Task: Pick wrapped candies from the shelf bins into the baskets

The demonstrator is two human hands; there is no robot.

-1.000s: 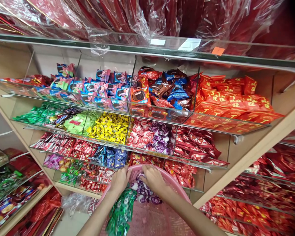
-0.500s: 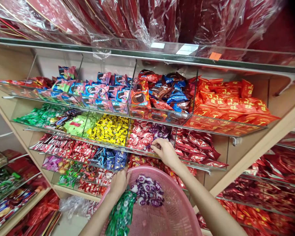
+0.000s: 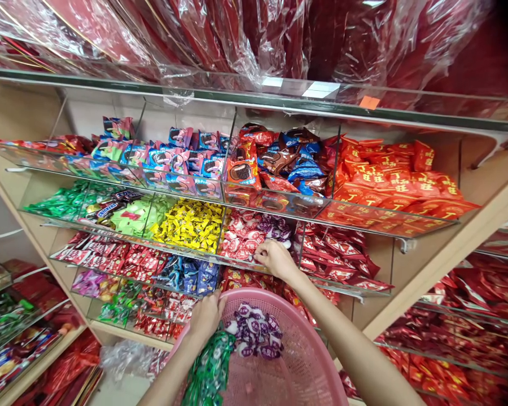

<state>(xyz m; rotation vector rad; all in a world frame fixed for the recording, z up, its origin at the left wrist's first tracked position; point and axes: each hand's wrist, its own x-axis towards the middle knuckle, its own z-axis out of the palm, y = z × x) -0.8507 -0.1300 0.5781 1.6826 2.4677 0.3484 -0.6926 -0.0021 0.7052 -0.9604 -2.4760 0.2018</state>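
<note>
My left hand (image 3: 205, 317) is closed on the rim of a pink plastic basket (image 3: 305, 361) and also clasps a bunch of green wrapped candies (image 3: 207, 372) hanging below it. Purple and white candies (image 3: 256, 332) lie in the basket. My right hand (image 3: 274, 258) reaches into a clear shelf bin of red and purple candies (image 3: 254, 234), fingers curled down into the pile; what they hold is hidden.
Tiered clear acrylic bins hold yellow candies (image 3: 190, 225), green candies (image 3: 68, 202), blue cookie packs (image 3: 186, 160) and red packets (image 3: 389, 175). Red goods wrapped in plastic hang overhead (image 3: 254, 39). A wooden shelf frame (image 3: 440, 259) slants at right.
My right hand left the basket, rose to the red and purple candy bin, then shifted slightly left within it. The left hand stayed on the basket rim.
</note>
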